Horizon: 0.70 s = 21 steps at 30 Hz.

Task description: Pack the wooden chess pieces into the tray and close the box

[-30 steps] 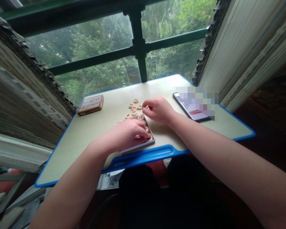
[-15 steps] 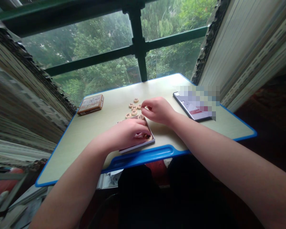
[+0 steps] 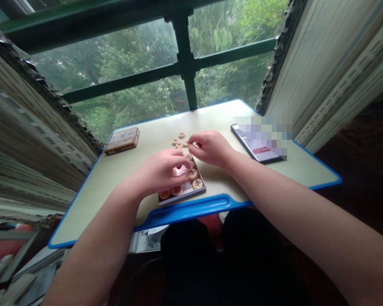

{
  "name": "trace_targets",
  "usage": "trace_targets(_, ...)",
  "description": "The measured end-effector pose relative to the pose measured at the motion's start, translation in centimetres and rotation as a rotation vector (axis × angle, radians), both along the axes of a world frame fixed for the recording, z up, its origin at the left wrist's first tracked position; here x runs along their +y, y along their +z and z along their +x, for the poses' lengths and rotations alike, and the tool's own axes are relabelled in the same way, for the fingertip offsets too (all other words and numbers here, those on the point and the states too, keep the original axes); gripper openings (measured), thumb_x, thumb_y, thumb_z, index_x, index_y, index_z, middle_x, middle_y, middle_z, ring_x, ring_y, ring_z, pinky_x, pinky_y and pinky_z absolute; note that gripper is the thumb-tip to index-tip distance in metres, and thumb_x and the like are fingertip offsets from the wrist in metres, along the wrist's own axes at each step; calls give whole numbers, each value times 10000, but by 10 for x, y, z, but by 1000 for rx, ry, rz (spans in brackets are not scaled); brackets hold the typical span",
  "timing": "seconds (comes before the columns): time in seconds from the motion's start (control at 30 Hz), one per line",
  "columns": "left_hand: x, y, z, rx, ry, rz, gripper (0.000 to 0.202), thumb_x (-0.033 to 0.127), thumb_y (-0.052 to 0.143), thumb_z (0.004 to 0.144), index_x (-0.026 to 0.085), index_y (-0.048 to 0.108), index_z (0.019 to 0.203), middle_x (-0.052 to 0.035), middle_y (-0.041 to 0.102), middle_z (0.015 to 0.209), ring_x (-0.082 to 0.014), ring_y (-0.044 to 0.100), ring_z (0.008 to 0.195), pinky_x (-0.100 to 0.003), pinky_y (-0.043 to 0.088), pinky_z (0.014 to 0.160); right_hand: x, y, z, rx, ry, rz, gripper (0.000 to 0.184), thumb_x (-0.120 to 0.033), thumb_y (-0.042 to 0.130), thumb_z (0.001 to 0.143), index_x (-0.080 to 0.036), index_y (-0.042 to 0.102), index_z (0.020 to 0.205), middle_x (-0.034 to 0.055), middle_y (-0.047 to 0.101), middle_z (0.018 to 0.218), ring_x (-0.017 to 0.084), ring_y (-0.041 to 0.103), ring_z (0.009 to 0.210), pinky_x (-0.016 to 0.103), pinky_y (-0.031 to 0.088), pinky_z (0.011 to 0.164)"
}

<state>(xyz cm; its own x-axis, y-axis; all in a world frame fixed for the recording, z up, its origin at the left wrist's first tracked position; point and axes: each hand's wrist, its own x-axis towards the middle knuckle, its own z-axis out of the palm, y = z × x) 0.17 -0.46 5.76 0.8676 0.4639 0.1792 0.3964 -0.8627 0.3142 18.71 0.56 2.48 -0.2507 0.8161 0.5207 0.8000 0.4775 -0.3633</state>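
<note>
A shallow white-edged tray point(image 3: 182, 196) holds round wooden Chinese chess pieces. Black-marked ones, among them a piece point(image 3: 198, 183) at the near corner, line its right side, and red-marked ones such as this piece point(image 3: 176, 190) lie along the near side. My left hand point(image 3: 164, 168) hovers over the tray, covering much of it; its thumb and fingers are curved with a gap between them, tips close to the right-hand row. Beyond the tray's far right corner, my right hand point(image 3: 210, 146) is closed in a pinch beside a loose piece point(image 3: 186, 143); what it pinches is hidden.
Several loose pieces, one of them a piece point(image 3: 181, 135) farthest back, lie on the table point(image 3: 140, 165). A brown printed box point(image 3: 123, 140) is at the left, and a tablet point(image 3: 258, 144), partly pixelated, at the right. A blue trough point(image 3: 191, 208) edges the front; the window stands behind.
My left hand has drawn back up and left from the tray's near right corner, uncovering the black-marked pieces there and red ones at the near side. My right hand has hardly moved.
</note>
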Motion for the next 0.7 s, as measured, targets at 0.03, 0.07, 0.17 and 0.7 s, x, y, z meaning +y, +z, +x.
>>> trace_targets(0.03,2,-1,-1,2,20,32,152,251,575,794,182,683,876,-51,619,860,-154,568,805,-260,451,710,0,0,0,-2,1,0,238,-264,481,779,-163,695,751,15,591,584,109,414,509,247,262,539)
trace_targets(0.07,3,-1,-2,3,32,54,153,269,585,791,179,685,863,-52,614,851,-155,566,797,-262,449,704,0,0,0,-6,1,-1,238,-266,483,780,-164,696,755,15,591,584,110,414,511,247,261,539)
trace_targets(0.17,4,-3,-2,0,30,71,196,343,596,793,169,685,811,-53,605,819,-151,559,766,-260,443,683,-1,0,0,-14,-2,-8,237,-273,488,783,-169,699,770,14,592,584,114,425,520,246,266,542)
trace_targets(0.7,7,-3,-2,17,64,52,224,371,618,780,163,689,820,-47,609,789,-141,551,737,-249,431,669,0,0,0,-25,-13,-8,249,-281,486,790,-168,708,789,29,625,632,126,470,551,244,285,555)
